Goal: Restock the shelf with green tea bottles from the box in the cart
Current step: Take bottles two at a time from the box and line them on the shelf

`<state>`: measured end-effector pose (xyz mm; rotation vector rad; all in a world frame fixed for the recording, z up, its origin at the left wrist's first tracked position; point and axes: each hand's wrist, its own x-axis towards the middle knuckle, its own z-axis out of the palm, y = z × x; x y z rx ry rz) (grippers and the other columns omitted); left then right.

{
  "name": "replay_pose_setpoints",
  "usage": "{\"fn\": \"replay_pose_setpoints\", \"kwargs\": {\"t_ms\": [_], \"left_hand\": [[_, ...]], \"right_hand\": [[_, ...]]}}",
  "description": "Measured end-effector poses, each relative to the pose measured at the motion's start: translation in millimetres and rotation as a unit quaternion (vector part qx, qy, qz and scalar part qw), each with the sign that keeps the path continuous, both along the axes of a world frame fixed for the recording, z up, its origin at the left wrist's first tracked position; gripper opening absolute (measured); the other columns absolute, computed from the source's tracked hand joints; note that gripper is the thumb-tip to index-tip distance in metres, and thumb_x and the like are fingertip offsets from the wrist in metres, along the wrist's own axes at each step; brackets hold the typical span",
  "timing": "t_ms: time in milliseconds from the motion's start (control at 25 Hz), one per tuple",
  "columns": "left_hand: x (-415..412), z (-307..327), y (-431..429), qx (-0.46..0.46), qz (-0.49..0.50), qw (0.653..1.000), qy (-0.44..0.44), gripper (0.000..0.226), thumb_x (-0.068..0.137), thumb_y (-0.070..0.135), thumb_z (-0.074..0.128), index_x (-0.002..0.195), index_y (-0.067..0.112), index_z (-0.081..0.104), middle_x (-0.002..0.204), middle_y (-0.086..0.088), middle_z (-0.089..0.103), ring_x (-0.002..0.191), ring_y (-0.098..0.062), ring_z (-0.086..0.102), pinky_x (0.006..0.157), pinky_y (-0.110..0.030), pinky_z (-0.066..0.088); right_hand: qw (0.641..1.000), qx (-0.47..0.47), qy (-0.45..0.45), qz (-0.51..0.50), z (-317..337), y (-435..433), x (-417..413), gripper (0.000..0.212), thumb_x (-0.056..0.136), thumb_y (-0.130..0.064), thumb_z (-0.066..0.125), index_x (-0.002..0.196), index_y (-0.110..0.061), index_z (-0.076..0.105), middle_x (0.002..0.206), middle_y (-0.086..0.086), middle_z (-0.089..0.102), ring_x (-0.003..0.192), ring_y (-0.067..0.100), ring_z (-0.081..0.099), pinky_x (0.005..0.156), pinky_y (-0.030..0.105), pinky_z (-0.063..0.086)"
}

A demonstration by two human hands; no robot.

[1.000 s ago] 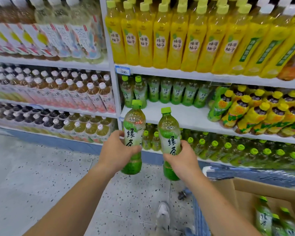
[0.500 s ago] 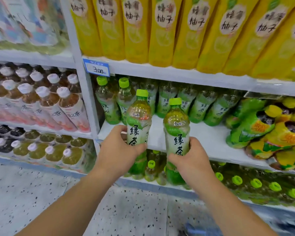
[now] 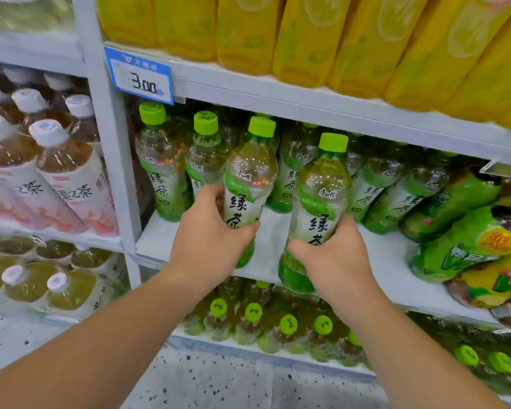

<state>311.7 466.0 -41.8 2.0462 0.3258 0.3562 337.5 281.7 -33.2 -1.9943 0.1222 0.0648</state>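
Firmly, hands [image 3: 210, 246] [image 3: 337, 264] grip two tea-filled bottles [image 3: 248, 178] [image 3: 322, 196].

- Both bare forearms reach forward and up from the lower edge of view, drawing closer toward the hands.
- The left hand [image 3: 210, 243] grips a green tea bottle [image 3: 250, 178] at its label, with the thumb across the front and the fingers curled behind.
- The right hand [image 3: 335, 261] grips a second green tea bottle [image 3: 322, 184] lower on its body, thumb pointing left.
- The hands are near each other but apart.
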Motion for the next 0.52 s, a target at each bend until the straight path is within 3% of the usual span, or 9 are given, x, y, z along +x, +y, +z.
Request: {"fn": "replay_pose_setpoints", "kwargs": {"t_ms": [280,400,520], "left_hand": [[12,-33,-2,-0.020,-0.025,0.999,-0.038,0.053,0.076,0.031,0.086,0.113,0.031,0.049,0.093,0.023,0.063,0.090,0.018,0.056,0.066,0.001,0.041],[9,-39,-2,-0.026,-0.025,0.998,-0.058,0.056,0.076,0.030,0.086,0.114,0.034,0.046,0.102,0.038,0.059,0.093,0.021,0.055,0.069,0.003,0.040],[6,-40,-2,-0.007,-0.024,0.998,-0.056,0.057,0.072,0.036,0.088,0.105,0.045,0.042,0.101,0.049,0.052,0.093,0.027,0.050,0.068,0.006,0.036]], "right_hand": [[0.997,0.028,-0.072,0.001,-39,7,6,0.060,0.067,-0.015,0.082,0.112,-0.036,0.049,0.091,-0.019,0.067,0.081,-0.009,0.064,0.063,0.011,0.051],[0.994,0.042,-0.100,0.023,-54,5,4,0.060,0.070,-0.009,0.081,0.112,-0.036,0.047,0.095,-0.031,0.064,0.087,-0.011,0.063,0.066,0.002,0.046],[0.990,0.055,-0.115,0.059,-61,2,6,0.062,0.073,-0.003,0.078,0.122,-0.026,0.048,0.099,-0.025,0.066,0.092,-0.007,0.065,0.072,0.003,0.046]]}}
